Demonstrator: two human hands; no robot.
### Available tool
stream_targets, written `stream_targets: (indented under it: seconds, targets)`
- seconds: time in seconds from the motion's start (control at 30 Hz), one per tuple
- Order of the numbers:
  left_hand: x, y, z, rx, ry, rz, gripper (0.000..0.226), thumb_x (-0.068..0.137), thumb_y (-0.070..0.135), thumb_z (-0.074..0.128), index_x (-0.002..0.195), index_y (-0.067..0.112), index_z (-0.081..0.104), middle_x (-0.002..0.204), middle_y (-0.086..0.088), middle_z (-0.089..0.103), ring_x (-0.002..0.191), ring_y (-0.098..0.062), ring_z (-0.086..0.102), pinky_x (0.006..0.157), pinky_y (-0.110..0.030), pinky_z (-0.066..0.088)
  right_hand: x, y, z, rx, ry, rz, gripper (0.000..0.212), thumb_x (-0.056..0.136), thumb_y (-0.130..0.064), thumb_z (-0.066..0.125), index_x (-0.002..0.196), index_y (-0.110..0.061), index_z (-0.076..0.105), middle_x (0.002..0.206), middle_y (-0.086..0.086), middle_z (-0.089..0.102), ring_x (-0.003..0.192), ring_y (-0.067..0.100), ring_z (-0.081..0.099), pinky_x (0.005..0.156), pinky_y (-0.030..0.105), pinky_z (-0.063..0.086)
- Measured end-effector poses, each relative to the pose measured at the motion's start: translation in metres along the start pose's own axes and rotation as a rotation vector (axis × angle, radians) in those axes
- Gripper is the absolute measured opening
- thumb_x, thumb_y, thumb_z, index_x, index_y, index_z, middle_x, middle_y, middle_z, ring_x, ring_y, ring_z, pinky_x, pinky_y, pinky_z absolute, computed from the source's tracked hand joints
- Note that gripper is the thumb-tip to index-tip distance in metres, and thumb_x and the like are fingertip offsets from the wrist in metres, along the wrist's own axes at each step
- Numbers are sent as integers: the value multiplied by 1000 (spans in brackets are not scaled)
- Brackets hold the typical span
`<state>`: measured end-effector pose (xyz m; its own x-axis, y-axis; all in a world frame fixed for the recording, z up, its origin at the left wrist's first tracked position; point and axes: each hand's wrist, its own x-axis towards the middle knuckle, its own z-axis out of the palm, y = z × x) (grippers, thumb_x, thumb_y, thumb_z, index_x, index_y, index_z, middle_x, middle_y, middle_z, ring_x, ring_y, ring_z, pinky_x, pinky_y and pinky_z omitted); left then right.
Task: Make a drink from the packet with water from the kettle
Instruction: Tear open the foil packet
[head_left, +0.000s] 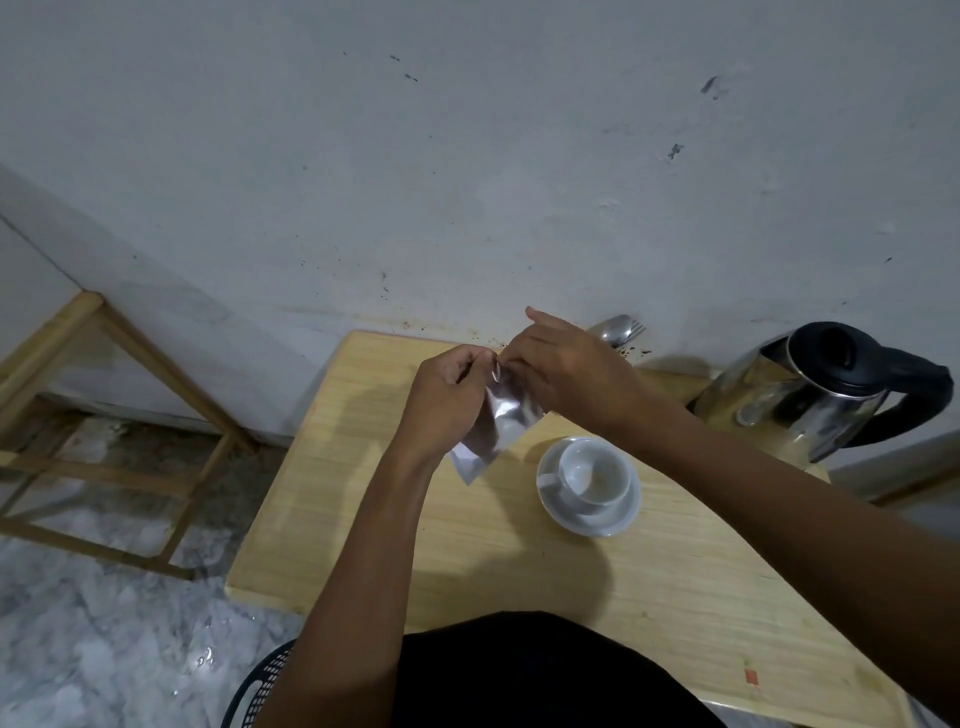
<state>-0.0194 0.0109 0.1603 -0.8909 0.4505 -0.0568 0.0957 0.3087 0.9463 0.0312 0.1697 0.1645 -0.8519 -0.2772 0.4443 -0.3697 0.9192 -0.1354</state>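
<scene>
Because we mean to tear it open, our left hand (441, 400) and right hand (566, 374) pinch the silver packet's (501, 426) top edge above the table (649, 582), beside the empty cup (592, 475).

A silver foil packet (498, 426) is seen above a pale yellow wood-grain tabletop (519, 545). A white cup (595, 475) and saucer (576, 514) are shown; the kettle (826, 389) is polished steel with black lid and handle.

We see that both forearms are bare with no sleeves on them, the left hand (447, 400) and the right hand (569, 376) wear no gloves, and the body is covered by black clothing (540, 675).
</scene>
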Motion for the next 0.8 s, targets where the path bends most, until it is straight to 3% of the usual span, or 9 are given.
stream_targets:
  seconds: [0.07, 0.13, 0.3, 0.4, 0.5, 0.57, 0.7, 0.8]
  targets:
    - [-1, 0, -1, 35, -18, 28, 25, 96, 24, 49, 80, 28, 68, 74, 11, 68, 66, 9, 58, 59, -3, 41, 2, -2, -9, 206, -21, 186, 7, 88, -14, 68, 89, -11, 75, 80, 1, 70, 74, 15, 61, 92, 44, 52]
    - [-2, 0, -1, 86, -20, 59, 21, 96, 25, 50, 88, 27, 69, 81, 8, 70, 74, 6, 61, 63, -8, 44, 4, -2, -17, 333, -105, 351, 13, 87, -26, 71, 94, -16, 75, 82, -2, 71, 76, 11, 60, 80, 36, 52]
    - [-3, 0, 1, 147, 6, 87, 21, 95, 27, 51, 96, 20, 71, 89, 3, 73, 87, -10, 66, 75, -27, 50, 6, 1, -22, 408, -145, 449, 11, 82, -28, 76, 88, -18, 77, 77, -5, 70, 74, 10, 61, 76, 32, 52]
    - [-3, 2, 5, 128, 30, 61, 20, 94, 26, 51, 92, 22, 71, 87, 5, 73, 85, -8, 66, 73, -23, 50, 1, 2, -15, 364, -94, 401, 9, 85, -24, 74, 87, -16, 77, 73, -8, 65, 67, 6, 55, 78, 36, 53]
    - [-2, 3, 5, 66, 24, 4, 22, 95, 26, 51, 87, 23, 71, 79, 10, 70, 73, 6, 62, 60, -5, 44, -5, 0, -5, 227, 31, 204, 8, 86, -12, 69, 87, -7, 75, 76, 2, 69, 70, 7, 55, 99, 42, 49]
    - [-3, 4, 5, 2, 6, -36, 24, 95, 25, 50, 85, 22, 71, 73, 14, 67, 64, 12, 58, 54, 0, 39, -9, -1, 1, 116, 83, 76, 9, 85, -5, 66, 85, -3, 74, 79, 6, 71, 73, 15, 63, 105, 40, 44]
    - [-5, 3, 4, -68, -66, -89, 25, 96, 28, 50, 90, 19, 72, 77, 10, 67, 74, -2, 58, 66, -15, 45, -15, 4, 3, 43, 131, -34, 15, 90, -5, 59, 85, -5, 74, 81, 5, 71, 77, 17, 65, 107, 39, 42]
    - [-4, 0, 0, -98, -147, -91, 25, 97, 30, 49, 93, 20, 71, 85, 6, 68, 79, -3, 59, 68, -12, 46, -17, 7, 0, 61, 128, -25, 14, 90, -7, 60, 87, -6, 74, 81, 4, 71, 77, 17, 66, 107, 41, 43]
